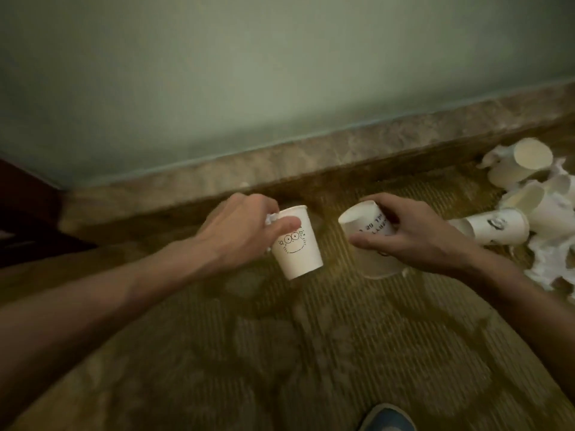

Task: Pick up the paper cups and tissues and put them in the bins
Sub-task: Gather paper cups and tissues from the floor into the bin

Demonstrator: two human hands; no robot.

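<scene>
Left hand (239, 225) fingers clamp smiley cup (298, 253) and tissue (270, 218); right hand (413, 237) fingers clamp lettered cup (364, 220)

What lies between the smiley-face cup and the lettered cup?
Only bare carpet separates the smiley-face cup from the lettered cup, as the head view shows.

Mid-frame, my left grip (239, 228) holds a smiley-face cup (300, 253), my right grip (417, 241) a lettered cup (364, 220); more cups (497, 227) litter the right edge.

This is looking like a carpeted indoor room: ribbed olive-brown patterned carpet (311, 353) is lying below a mottled brown stone skirting (311, 157), a plain pale green wall (280, 73) is rising above it, and dark red-brown wood (25, 206) is standing at its left end.
</scene>
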